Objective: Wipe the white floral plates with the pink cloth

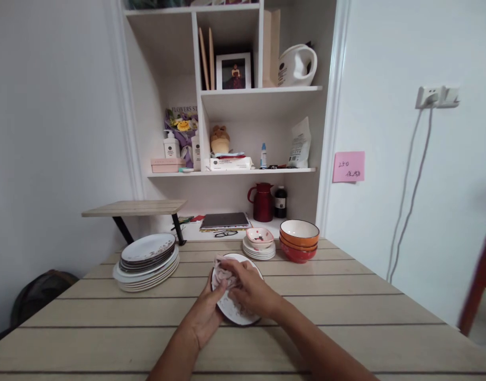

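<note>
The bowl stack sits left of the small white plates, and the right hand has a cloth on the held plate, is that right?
Not quite: the head view shows the bowl stack to the right of the small white plates. The right hand does have a cloth on the held plate.

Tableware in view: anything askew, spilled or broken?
Nothing stands out. The large plates at left, the small dish on its small plates, and the nested bowls all look settled, with no visible spill or break. The right hand and cloth hide part of the held plate.
</note>
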`<state>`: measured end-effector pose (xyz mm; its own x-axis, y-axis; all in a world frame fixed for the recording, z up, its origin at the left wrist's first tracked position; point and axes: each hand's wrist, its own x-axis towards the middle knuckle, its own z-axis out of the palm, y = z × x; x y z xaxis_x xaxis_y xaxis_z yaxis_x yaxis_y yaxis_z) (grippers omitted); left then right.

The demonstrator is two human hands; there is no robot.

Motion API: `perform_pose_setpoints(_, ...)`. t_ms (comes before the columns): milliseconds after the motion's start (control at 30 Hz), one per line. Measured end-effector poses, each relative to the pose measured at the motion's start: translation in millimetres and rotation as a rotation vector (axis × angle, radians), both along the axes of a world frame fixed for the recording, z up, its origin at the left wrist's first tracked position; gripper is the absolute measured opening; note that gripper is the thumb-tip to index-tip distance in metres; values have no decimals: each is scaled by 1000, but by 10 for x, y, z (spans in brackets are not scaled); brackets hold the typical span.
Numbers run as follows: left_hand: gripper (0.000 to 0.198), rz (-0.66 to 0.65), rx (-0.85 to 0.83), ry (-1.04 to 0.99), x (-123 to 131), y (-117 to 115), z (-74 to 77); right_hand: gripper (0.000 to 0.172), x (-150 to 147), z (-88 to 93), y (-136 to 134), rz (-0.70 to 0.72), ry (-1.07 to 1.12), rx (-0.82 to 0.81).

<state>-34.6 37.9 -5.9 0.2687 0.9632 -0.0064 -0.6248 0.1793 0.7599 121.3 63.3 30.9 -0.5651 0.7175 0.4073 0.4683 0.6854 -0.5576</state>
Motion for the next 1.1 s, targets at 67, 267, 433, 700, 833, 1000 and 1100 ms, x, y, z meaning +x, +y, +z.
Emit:
perform_pose_setpoints(67, 58, -54, -6, -13, 9, -2, -28, 72, -9, 41, -40, 88, 97, -18)
perform_pose_setpoints(267, 74, -62, -35, -36, 23, -29, -34, 50, 110, 81, -48, 195, -46, -263)
perform_pose_setpoints(433, 72, -18, -85, -73, -3, -22, 1, 41, 299, 143, -2, 118, -401, -271)
perform_pose_setpoints(700, 69, 75, -61, -14, 22, -26, 30, 43, 267, 49, 162, -464, -278, 85)
perform_pose_setpoints(833, 66, 67, -20, 1, 36, 25, -52, 41, 133, -16, 199, -438, -44, 122)
perform_pose_setpoints(1000, 64, 25, -21, -19, 48, 48, -61, 65, -33, -46, 124, -156, 33, 133)
perform_pose_setpoints(1100, 66, -25, -21, -62, 53, 23, -9, 76, -104, -24, 3, -59, -21, 74)
